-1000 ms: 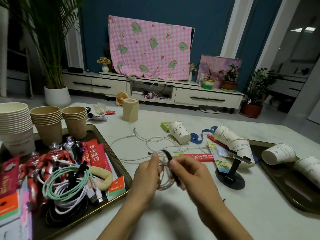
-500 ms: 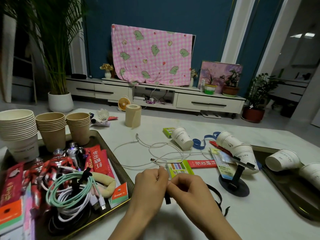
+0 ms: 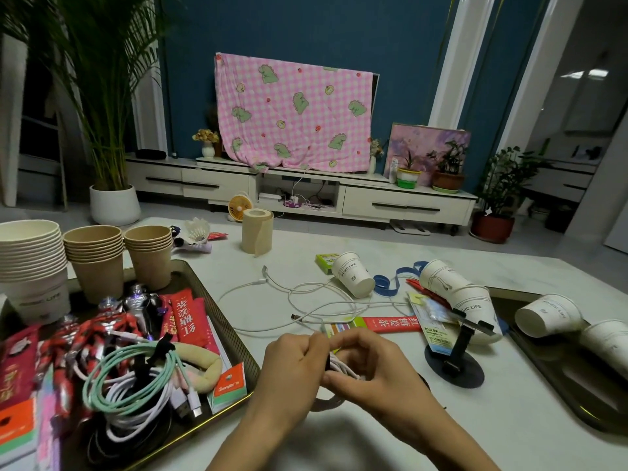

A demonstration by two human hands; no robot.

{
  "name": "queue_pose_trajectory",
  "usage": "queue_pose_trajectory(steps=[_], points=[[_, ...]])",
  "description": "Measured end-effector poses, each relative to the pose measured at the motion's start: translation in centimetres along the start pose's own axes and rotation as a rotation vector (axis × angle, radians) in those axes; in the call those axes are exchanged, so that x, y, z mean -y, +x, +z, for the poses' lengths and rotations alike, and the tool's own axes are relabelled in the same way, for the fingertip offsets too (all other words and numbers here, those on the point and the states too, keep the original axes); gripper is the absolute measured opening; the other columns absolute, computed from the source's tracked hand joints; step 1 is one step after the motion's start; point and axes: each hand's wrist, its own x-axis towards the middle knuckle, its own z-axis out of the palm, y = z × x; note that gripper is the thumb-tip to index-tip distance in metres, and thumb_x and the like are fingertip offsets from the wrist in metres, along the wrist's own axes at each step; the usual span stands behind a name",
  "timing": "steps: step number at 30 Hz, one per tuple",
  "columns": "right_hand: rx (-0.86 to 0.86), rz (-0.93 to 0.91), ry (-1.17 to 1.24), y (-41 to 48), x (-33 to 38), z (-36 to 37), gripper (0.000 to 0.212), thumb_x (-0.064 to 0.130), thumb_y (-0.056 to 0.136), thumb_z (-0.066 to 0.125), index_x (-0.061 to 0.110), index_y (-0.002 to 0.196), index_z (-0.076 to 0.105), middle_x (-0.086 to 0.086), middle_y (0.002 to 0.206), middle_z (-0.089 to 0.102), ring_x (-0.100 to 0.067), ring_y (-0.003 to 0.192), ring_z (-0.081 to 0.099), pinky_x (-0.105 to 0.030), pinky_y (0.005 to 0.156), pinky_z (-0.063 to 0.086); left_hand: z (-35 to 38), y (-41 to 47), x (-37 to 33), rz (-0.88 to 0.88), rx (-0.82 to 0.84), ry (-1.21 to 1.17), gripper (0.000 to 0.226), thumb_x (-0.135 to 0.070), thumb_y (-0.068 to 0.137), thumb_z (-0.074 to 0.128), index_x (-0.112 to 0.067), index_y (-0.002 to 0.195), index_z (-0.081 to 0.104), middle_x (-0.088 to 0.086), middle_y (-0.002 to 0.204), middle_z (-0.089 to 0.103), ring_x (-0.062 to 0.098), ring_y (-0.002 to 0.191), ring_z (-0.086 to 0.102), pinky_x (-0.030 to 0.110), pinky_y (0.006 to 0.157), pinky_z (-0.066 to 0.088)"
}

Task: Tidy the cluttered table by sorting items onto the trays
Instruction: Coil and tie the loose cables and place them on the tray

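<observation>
Most of cable (image 3: 341, 364) behind r. hand (image 3: 377, 367)

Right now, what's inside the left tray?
The tray holds cup stacks, toy figures, red packets, coiled cables and a plush. Whatever lies beneath the cables is hidden.

Mostly hidden under curled fingers (image 3: 356, 339) — the white cable bundle (image 3: 341, 364).

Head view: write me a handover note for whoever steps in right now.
Left grip and right grip both pinch a coiled white cable over the table, between the trays.
Done: left tray holds cup stacks, toy figures and bundled cables; two white cups lie on the right tray.
Left: loose white cable, tipped paper cups, red sachet and phone stand on the table.
</observation>
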Motion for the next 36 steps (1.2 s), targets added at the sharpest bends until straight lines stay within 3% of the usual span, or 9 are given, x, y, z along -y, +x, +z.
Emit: queue_pose_trajectory(steps=[4, 11, 14, 17, 21, 26, 30, 32, 36], points=[[0.026, 0.006, -0.047, 0.0, 0.1, -0.2, 0.018, 0.002, 0.073, 0.072, 0.009, 0.086, 0.060, -0.008, 0.074, 0.065, -0.010, 0.067, 0.057, -0.025, 0.065, 0.047, 0.4, -0.3, -0.4, -0.022, -0.005, -0.027, 0.066, -0.004, 0.092, 0.041, -0.018, 0.027, 0.044, -0.010, 0.032, 0.042, 0.000, 0.036, 0.044, 0.008, 0.033, 0.033], [-0.002, -0.015, -0.158, -0.2, 0.0, -0.2, 0.013, 0.003, 0.077, 0.064, 0.013, 0.084, 0.059, -0.001, 0.067, 0.068, -0.005, 0.060, 0.060, -0.017, 0.059, 0.047, 0.6, 0.1, 0.8, 0.054, -0.062, 0.103, 0.053, -0.014, 0.090, 0.046, -0.017, 0.037, 0.045, -0.008, 0.037, 0.043, 0.004, 0.040, 0.040, 0.012, 0.043, 0.032], [0.031, 0.071, -0.004, -0.3, -0.3, -0.1, 0.014, -0.003, 0.078, 0.062, 0.004, 0.090, 0.058, -0.010, 0.068, 0.070, -0.014, 0.062, 0.063, -0.025, 0.064, 0.051, 0.8, -0.2, 0.8, 0.070, -0.056, 0.098, 0.056, -0.020, 0.091, 0.045, -0.022, 0.035, 0.048, -0.010, 0.036, 0.044, 0.003, 0.038, 0.043, 0.009, 0.039, 0.032], [0.106, 0.238, 0.230, -0.2, -0.3, -0.5, 0.021, 0.000, 0.064, 0.062, 0.002, 0.085, 0.065, -0.008, 0.064, 0.066, -0.016, 0.059, 0.057, -0.016, 0.049, 0.040, 0.9, -0.3, 0.8, 0.140, -0.037, 0.098, 0.043, -0.033, 0.087, 0.045, -0.025, 0.045, 0.054, -0.011, 0.042, 0.051, 0.004, 0.043, 0.046, 0.015, 0.043, 0.040], [0.137, 0.422, 0.524, 0.0, -0.5, -1.0, 0.035, 0.014, 0.053, 0.049, 0.001, 0.077, 0.071, -0.018, 0.072, 0.058, -0.026, 0.067, 0.047, -0.027, 0.054, 0.031, 0.7, -0.4, 0.8, 0.245, -0.046, 0.189, 0.053, -0.017, 0.091, 0.050, -0.028, 0.040, 0.046, -0.014, 0.043, 0.050, 0.002, 0.047, 0.046, 0.008, 0.046, 0.030], [0.069, 0.443, 0.545, 0.3, -1.2, -0.5, 0.026, 0.010, 0.082, 0.062, -0.009, 0.097, 0.067, -0.022, 0.087, 0.062, -0.028, 0.076, 0.056, -0.039, 0.075, 0.045, 0.9, -0.7, 0.9, 0.269, -0.014, 0.206, 0.056, -0.014, 0.092, 0.050, -0.034, 0.040, 0.050, -0.017, 0.043, 0.050, 0.000, 0.048, 0.048, 0.007, 0.048, 0.031], [0.015, 0.501, 0.663, 0.3, -0.9, -0.7, 0.024, 0.001, 0.074, 0.063, -0.006, 0.096, 0.070, -0.022, 0.081, 0.067, -0.022, 0.059, 0.063, -0.028, 0.057, 0.051, 0.9, -0.8, 1.1, 0.274, 0.020, 0.221, 0.054, -0.015, 0.090, 0.051, -0.036, 0.040, 0.049, -0.021, 0.047, 0.052, -0.002, 0.052, 0.050, 0.008, 0.050, 0.033], [-0.100, 0.454, 0.581, 0.3, -0.9, -0.5, 0.025, 0.005, 0.068, 0.069, -0.006, 0.090, 0.071, -0.018, 0.072, 0.067, -0.016, 0.050, 0.060, -0.021, 0.043, 0.045, 1.0, -0.8, 1.3, 0.254, -0.006, 0.217, 0.048, -0.027, 0.089, 0.043, -0.034, 0.042, 0.049, -0.018, 0.047, 0.052, 0.001, 0.052, 0.048, 0.011, 0.049, 0.032], [-0.340, 0.279, 0.395, 0.4, -0.7, -0.3, 0.007, 0.005, 0.074, 0.073, 0.003, 0.080, 0.072, -0.006, 0.063, 0.070, -0.006, 0.045, 0.057, -0.013, 0.041, 0.040, 1.3, -0.6, 2.4, 0.217, 0.036, 0.231, 0.049, -0.021, 0.093, 0.043, -0.027, 0.045, 0.042, -0.022, 0.050, 0.054, 0.000, 0.055, 0.048, 0.011, 0.051, 0.033]])
